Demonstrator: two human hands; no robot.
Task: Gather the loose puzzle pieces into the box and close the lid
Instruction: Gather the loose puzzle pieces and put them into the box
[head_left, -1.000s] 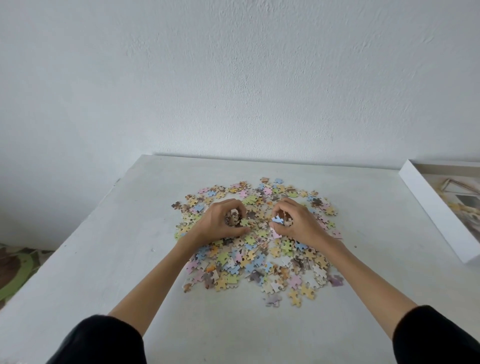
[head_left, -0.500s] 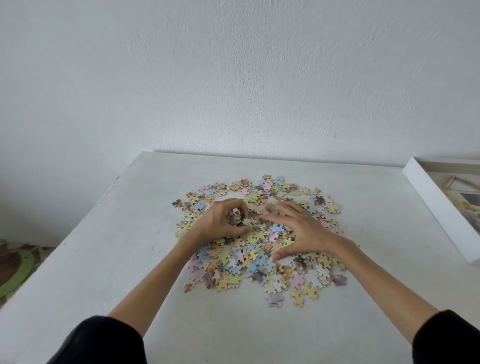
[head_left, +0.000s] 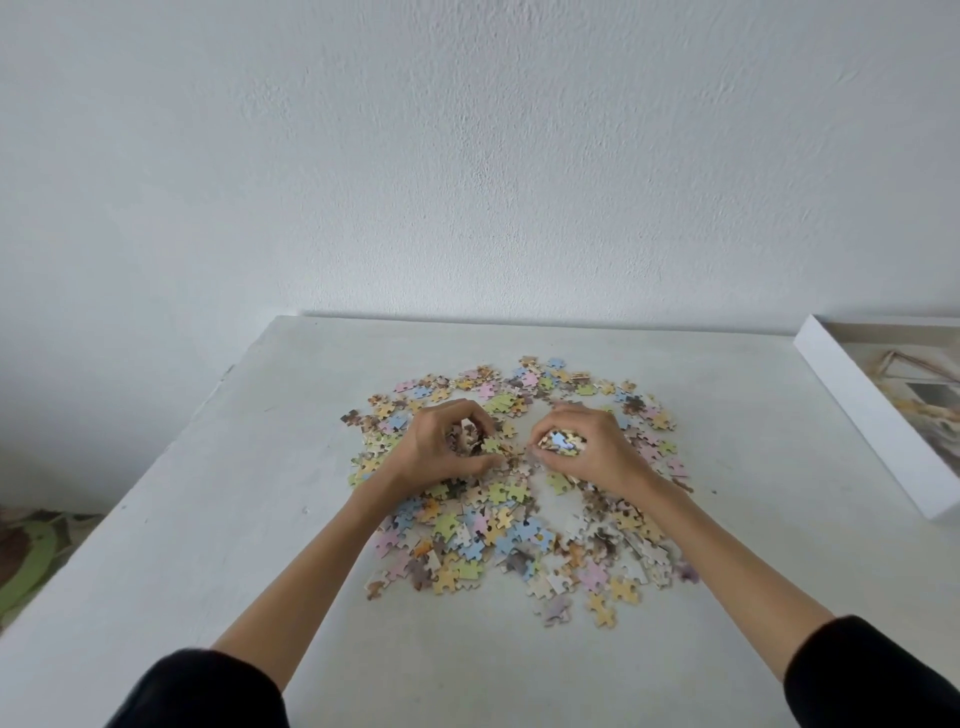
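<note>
On the pale desk (head_left: 208, 519) in front of me, seen from my head camera looking forward and down, a wide scatter of puzzle pieces (head_left: 483, 535) lies roughly in the middle, in pastel pink, blue, green, yellow and brown. Both my forearms reach out over the near part of the scatter, with black sleeves (head_left: 197, 691) pushed up near the bottom corners of the view.

My left hand (head_left: 441, 452) rests in the middle of the scatter. Its fingers (head_left: 467, 415) are curled inward and hold a small clutch of brownish pieces against the palm, with the thumb touching loose pieces on the desk. My right hand (head_left: 587, 452) sits just beside it, a narrow gap between the two. Its fingers are curled round a handful of pieces, a blue one and some yellow ones showing in the opening of the fist.

Loose pieces lie all around both hands, most of them nearer to me.

Well apart to the right, at the edge of the view, the white box (head_left: 872, 415) sits open on the desk, partly cut off. Behind the desk is a plain white wall (head_left: 467, 156). A patterned rug (head_left: 31, 551) shows at lower left.
</note>
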